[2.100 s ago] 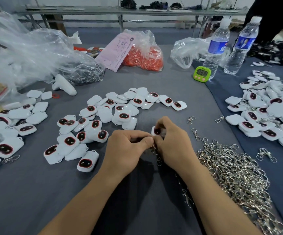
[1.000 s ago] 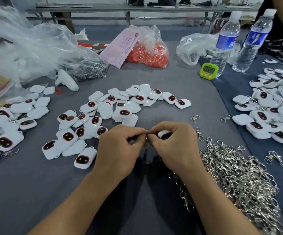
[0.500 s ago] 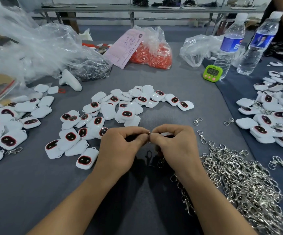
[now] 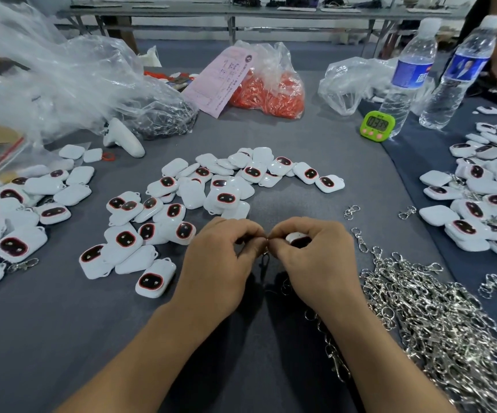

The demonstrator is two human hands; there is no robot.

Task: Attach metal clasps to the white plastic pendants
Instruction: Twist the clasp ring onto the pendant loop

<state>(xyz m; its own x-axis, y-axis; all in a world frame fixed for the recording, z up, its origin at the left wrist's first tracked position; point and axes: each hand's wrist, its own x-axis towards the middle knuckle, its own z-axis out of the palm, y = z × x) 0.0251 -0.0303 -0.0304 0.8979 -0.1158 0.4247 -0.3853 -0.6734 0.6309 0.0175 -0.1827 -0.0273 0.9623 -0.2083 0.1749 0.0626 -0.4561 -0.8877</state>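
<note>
right hand grips a pendant, left hand pinches the clasp hanging between their fingers

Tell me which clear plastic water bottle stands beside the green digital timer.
The left clear plastic water bottle, just behind the green digital timer; the other bottle stands apart, farther right.

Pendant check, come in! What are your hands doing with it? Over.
Left hand pinches the clasp at its top. Right hand grips the pendant. Join hidden between the hands, cannot tell if hooked. Nothing blocking.
</note>
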